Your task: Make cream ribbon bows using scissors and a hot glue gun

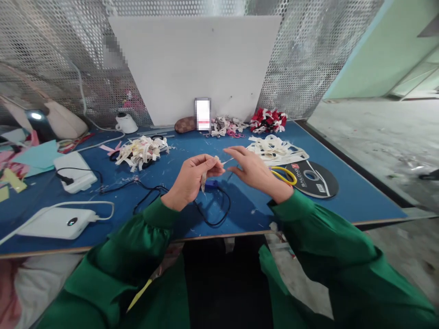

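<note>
Above the middle of the blue table, my left hand (192, 178) pinches a small cream fabric strip (203, 182) between thumb and fingers, and its tail hangs down. A thin white cord (228, 161) runs taut from that pinch to my right hand (252, 170). The right thumb and forefinger are apart, with the cord caught further in among the fingers; the exact grip is hidden. Below the hands lies a blue object (211, 184) with a black cable. Cream ribbon loops (274, 151) lie just beyond my right hand.
Around me on the table (254, 219) are a pile of cream strips (142, 151), a red-and-white pile (268, 121), a black reel (317, 179), a yellow ring (284, 173), a white power bank (56, 223) and a lit phone (203, 114). A white board (202, 64) stands behind.
</note>
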Demonstrator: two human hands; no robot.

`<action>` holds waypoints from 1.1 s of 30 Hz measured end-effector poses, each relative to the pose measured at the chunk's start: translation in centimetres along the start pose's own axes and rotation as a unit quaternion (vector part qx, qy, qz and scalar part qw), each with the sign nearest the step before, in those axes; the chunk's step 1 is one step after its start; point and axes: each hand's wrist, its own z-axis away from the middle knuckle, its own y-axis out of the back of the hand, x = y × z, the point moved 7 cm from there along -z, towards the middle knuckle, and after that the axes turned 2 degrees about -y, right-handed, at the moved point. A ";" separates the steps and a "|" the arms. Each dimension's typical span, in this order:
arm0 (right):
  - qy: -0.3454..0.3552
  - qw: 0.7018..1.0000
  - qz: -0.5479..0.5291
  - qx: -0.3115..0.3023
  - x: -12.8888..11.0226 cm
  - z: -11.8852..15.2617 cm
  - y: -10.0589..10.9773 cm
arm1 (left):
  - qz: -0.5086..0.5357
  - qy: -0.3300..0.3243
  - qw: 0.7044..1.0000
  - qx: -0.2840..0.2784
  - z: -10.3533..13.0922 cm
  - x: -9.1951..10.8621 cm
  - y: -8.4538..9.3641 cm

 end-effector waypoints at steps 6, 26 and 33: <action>-0.092 0.986 -0.073 0.120 2.8 -2.2 -1.9 | -0.070 -0.037 0.994 0.070 -3.0 1.7 3.8; -0.212 0.950 -0.165 0.161 7.4 -0.3 -2.5 | -0.092 0.023 0.923 0.372 -14.4 1.8 17.2; -0.233 0.882 -0.269 0.308 11.4 -1.7 0.7 | -0.147 0.016 0.984 0.097 -5.6 0.3 6.4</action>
